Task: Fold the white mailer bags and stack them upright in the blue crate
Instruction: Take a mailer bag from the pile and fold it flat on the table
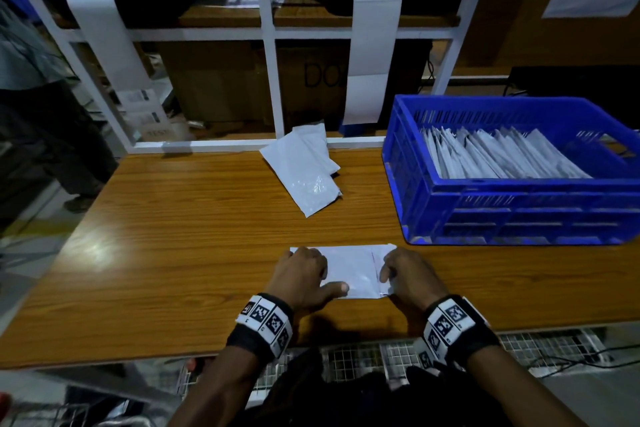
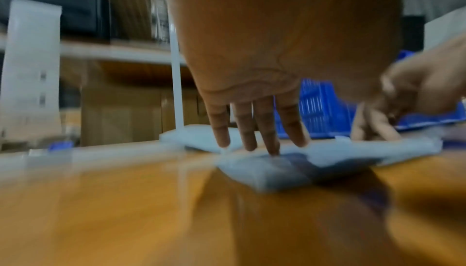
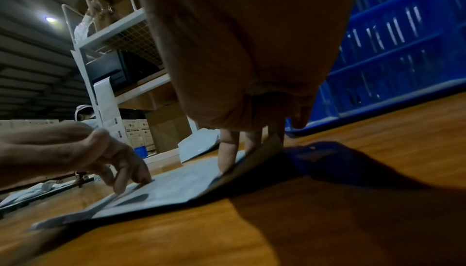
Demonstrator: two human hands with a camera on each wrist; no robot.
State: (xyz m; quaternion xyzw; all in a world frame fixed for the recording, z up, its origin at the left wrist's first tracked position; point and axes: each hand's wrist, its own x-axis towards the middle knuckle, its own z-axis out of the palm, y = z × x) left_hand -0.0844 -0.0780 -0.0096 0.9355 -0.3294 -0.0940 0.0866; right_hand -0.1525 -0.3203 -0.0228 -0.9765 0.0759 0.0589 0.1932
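Wood-grain counter (image 1: 173,236), near edge: both hands press a thin, limp, slick mailer bag (image 1: 349,270) flat, left hand (image 1: 301,276) fingers straight, right hand (image 1: 408,276) pinching the lifted right end. Best gripped at folded edges, it looks light enough to spring open before reaching the blue crate (image 1: 519,204).

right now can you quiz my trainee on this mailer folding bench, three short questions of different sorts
1. True or false: the blue crate already holds white mailer bags standing on edge.
2. Multiple choice: the mailer being folded is touched by A) the left hand only, B) the right hand only, C) both hands.
3. Fill in: the loose pile of mailers lies on the wooden table, to the ____ of the crate as the person sees it.

Key
1. True.
2. C: left fingers press one end, right fingers work the other end.
3. Left.
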